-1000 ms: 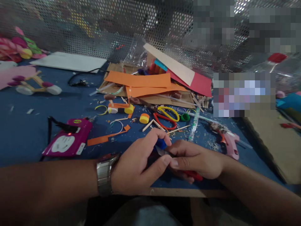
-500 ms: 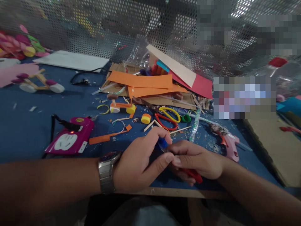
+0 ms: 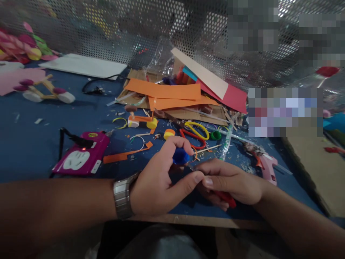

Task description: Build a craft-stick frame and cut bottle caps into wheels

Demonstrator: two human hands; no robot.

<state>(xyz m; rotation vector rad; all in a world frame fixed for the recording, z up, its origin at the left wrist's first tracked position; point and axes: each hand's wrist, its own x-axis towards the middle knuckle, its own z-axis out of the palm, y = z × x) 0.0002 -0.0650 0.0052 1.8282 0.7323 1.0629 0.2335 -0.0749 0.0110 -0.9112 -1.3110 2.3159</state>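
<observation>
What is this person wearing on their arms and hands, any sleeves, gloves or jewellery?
Both forearms are bare, with no sleeves in view and no gloves. The left hand has a silver metal watch with a link band at the wrist. The right hand shows no watch, and I see no rings on either hand.

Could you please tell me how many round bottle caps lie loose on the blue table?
2: an orange-and-yellow plastic cap beside the scissors' handles, and a green plastic cap to their right. A third, blue cap sits in the left hand. More may hide under the paper.
</observation>
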